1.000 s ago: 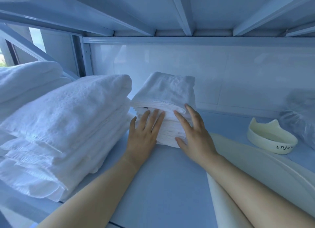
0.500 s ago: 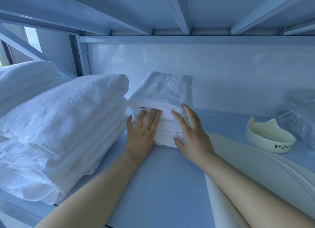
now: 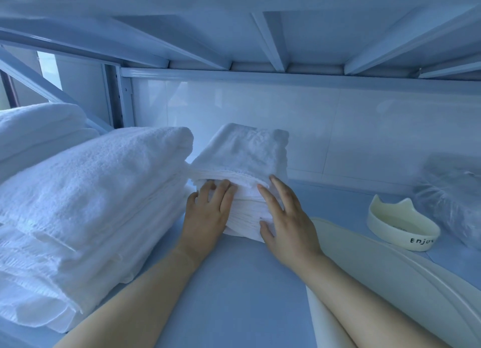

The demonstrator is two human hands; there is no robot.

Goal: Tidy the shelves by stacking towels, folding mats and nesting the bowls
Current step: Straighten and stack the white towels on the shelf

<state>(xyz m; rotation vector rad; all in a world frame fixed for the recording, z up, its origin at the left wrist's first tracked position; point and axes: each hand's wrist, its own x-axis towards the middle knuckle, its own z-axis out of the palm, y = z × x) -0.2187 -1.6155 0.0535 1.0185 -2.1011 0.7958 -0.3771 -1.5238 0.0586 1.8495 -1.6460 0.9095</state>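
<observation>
We had a small stack of folded white towels point(image 3: 239, 165) sitting on the shelf point(image 3: 234, 282), just beside the bigger fluffy pile point(image 3: 86, 204) on the left. The cream cat-eared bowl point(image 3: 402, 224) sat upright, well off right.

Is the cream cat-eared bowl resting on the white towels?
No, the cream cat-eared bowl stands on the blue shelf, apart from the folded white towels.

Pale blue shelf point(image 3: 234, 282), ribbed upper shelf point(image 3: 221, 27) close overhead. Glossy white tiled wall point(image 3: 338, 129) at far side. Upright post point(image 3: 122, 97) and diagonal brace point(image 3: 39, 80) far left, bright window point(image 3: 48, 67) beyond. Cool bluish light.
</observation>
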